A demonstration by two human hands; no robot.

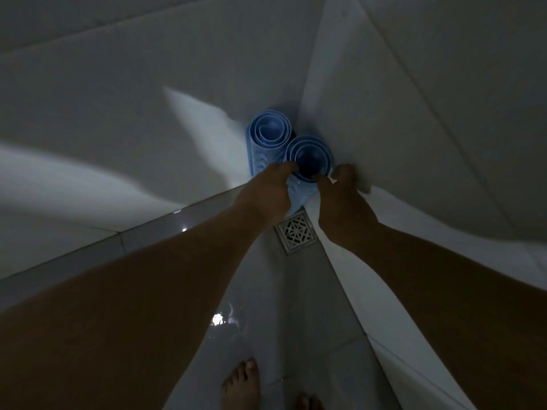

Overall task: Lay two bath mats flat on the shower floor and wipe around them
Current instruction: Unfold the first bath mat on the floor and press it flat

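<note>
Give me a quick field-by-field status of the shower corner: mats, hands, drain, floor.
mats: two blue rolled mats standing on end in the wall corner, far roll and near roll, side by side, neither unrolled
left hand: fingers curled on the near roll's left side
right hand: fingers at the near roll's rim, right side; exact grip hard to tell in the dim light
drain: square metal grate, uncovered, just in front of the rolls
floor: glossy tile with light reflections
wiping cloth: none visible

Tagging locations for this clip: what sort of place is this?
Most likely a tiled shower corner: a metal floor drain, glossy floor tiles, and two rolled blue bath mats standing against the walls.
</note>
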